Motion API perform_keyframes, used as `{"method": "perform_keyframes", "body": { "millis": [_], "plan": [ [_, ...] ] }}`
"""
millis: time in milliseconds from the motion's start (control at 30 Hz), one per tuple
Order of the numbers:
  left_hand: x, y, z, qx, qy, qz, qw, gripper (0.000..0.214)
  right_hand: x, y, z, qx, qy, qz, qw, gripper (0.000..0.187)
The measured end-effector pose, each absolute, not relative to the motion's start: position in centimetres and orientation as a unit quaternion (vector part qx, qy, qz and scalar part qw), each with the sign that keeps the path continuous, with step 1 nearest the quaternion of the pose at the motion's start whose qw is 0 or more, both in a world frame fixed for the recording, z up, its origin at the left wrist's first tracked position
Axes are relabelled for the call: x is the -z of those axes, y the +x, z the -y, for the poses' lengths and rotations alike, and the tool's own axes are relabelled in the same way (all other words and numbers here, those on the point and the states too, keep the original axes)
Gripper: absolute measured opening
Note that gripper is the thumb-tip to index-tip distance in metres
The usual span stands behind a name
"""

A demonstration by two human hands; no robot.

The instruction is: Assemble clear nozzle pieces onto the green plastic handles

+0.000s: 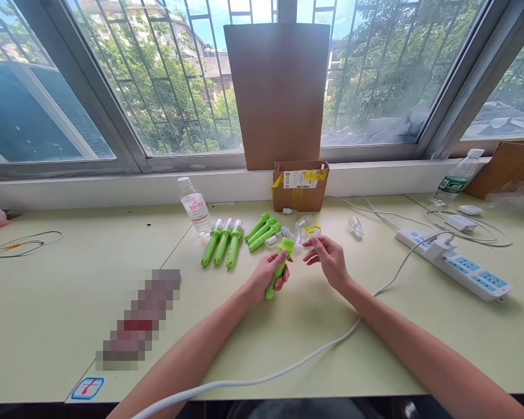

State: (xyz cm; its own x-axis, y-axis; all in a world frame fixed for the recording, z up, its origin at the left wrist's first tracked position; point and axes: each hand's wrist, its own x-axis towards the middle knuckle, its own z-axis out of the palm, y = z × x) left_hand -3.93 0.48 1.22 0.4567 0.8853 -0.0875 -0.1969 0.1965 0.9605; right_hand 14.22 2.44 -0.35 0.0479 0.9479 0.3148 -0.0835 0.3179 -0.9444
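My left hand (271,273) is closed around a green plastic stick (276,278), its wider yellow-green threaded end tilted up and away from me. To its right, my right hand (325,257) hovers with fingers apart and nothing visible in them. Just beyond it are a small yellow piece (313,230) and clear plastic caps (304,221), partly hidden by the fingers. Several uncapped green sticks (263,231) lie in a pile behind my left hand. Further left, three green sticks with clear caps (221,244) lie side by side.
A small cardboard box (300,201) stands by the window wall, near a water bottle (195,206). One clear cap (355,227) lies apart. At right are a power strip (467,270) and another bottle (456,179). A white cable (305,356) crosses the table (253,343) beneath my arms.
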Motion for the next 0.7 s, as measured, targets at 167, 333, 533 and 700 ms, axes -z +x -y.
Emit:
{"method": "perform_keyframes", "body": {
  "millis": [167,333,533,700],
  "plan": [
    [-1.1,-3.8,-0.5,-0.398,0.515,-0.368,0.664,0.044,0.0,15.0,-3.2,-0.552,-0.392,0.412,0.610,0.032],
    [-1.0,-3.7,-0.4,-0.389,0.525,-0.378,0.656,0.045,0.0,15.3,-3.4,-0.585,-0.385,0.391,0.597,0.027],
    [-1.0,-3.6,-0.4,-0.392,0.538,-0.381,0.642,0.046,0.0,15.5,-3.5,-0.576,-0.393,0.394,0.599,0.030],
    [-1.0,-3.6,-0.4,-0.390,0.542,-0.382,0.639,0.045,0.1,15.7,-3.8,-0.581,-0.393,0.390,0.596,0.028]
  ]
}}
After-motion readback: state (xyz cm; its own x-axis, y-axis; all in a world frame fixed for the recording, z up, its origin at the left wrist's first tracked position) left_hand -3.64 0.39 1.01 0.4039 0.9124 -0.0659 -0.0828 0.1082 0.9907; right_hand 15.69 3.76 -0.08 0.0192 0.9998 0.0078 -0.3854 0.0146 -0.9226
